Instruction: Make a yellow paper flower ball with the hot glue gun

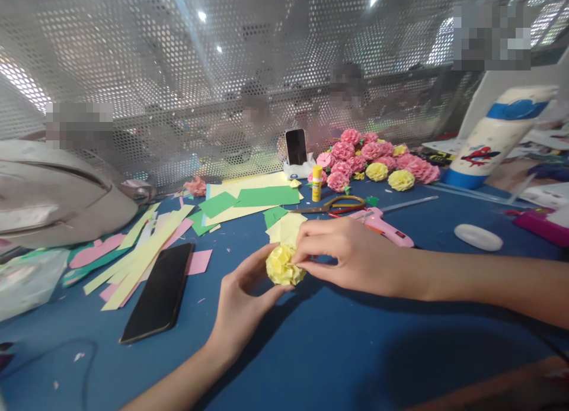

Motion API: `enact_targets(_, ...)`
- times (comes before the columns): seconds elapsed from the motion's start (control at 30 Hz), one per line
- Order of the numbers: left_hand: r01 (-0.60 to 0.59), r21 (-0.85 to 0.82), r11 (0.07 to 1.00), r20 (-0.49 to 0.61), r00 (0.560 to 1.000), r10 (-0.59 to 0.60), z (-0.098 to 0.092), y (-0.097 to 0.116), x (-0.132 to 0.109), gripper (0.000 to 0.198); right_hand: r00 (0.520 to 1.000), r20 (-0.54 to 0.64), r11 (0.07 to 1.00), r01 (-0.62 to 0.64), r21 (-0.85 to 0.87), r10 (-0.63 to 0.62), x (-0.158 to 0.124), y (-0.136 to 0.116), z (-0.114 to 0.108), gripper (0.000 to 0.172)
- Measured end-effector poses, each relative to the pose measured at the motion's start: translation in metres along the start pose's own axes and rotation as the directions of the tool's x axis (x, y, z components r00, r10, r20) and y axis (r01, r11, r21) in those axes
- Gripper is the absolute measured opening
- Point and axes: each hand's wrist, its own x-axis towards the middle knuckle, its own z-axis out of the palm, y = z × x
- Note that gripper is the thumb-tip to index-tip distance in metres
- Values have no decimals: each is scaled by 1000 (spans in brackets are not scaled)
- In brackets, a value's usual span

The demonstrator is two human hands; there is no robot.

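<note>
A ruffled yellow paper flower (283, 265) is held above the blue table, roughly mid-view. Around its left and lower sides curve the thumb and fingers of my left hand (244, 298). My right hand (355, 254) pinches petals at the flower's right edge between thumb and fingertips. Just behind the flower lies a piece of pale yellow paper (287, 227). A pink glue gun (391, 228) rests beyond my right hand, partly hidden by it. Scissors (340, 205) with yellow-and-red handles lie a little farther back.
Pink and yellow paper flowers (355, 156) are heaped at the back, near a glue stick (316, 184). Green sheets (269, 196) and paper strips (149, 260) lie left, beside a black phone (157, 295). A bottle (493, 138) stands right; a grey bag (57, 192) sits left.
</note>
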Motion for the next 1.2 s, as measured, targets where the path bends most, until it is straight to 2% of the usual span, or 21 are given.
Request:
enact_targets(0.53, 16, -20, 1000, -1, 1000, -16, 0, 0, 0, 57, 998, 65, 997, -20, -81, 25, 6, -1, 3, 12)
enact_targets(0.73, 21, -52, 998, 7, 1000, -21, -1, -2, 2, 58, 999, 48, 996, -3, -85, 7, 6, 0, 4, 11)
enact_targets(0.97, -40, -165, 985, 49, 998, 49, 1, 1, 6, 54, 999, 49, 999, 10, -30, -8, 8, -3, -9, 10)
enact_targets(1.03, -61, -186, 981, 57, 996, 73, 2, 2, 6, 54, 999, 26, 999, 41, 6, -41, 7, -5, -16, 10)
enact_targets(1.2, -84, -206, 975, 60, 993, 99, 4, 3, 4, 53, 986, -147, 994, 90, 70, -79, 6, -5, -35, 11)
